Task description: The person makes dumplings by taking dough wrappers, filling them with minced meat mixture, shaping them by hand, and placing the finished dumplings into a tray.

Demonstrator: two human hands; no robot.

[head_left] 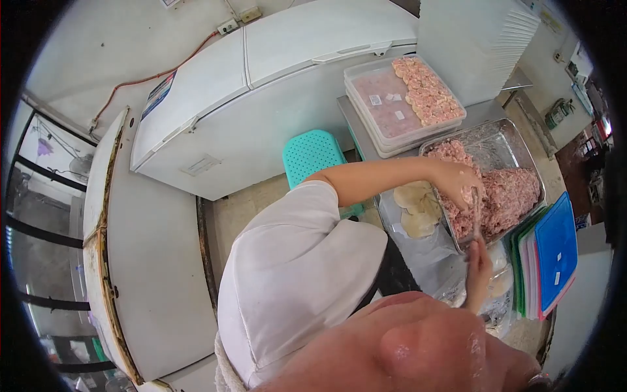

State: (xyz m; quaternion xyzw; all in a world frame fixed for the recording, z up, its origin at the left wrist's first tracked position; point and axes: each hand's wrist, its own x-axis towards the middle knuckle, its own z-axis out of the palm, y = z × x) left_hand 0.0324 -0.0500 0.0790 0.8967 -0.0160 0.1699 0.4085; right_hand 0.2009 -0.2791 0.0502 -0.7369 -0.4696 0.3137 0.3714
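Note:
My left hand [460,185] reaches over a metal tray [516,140] heaped with minced meat [513,193]. Its fingers are curled round something hidden from this side, with pinkish meat at the fingertips. My right hand [480,264] is closed on the lower end of a narrow flat tool [477,222], smeared with meat, whose upper end meets the left fingers. Pale round dough wrappers [418,209] lie on plastic left of the tray. More pale rounds [501,277] sit beside my right hand, under clear plastic.
Stacked plastic trays [385,108] stand beyond the meat tray, the top one partly filled with rows of meat-topped pieces. Coloured plastic sheets [556,251] stand at the right. A turquoise stool [313,157] and white chest freezers [274,111] are on the left.

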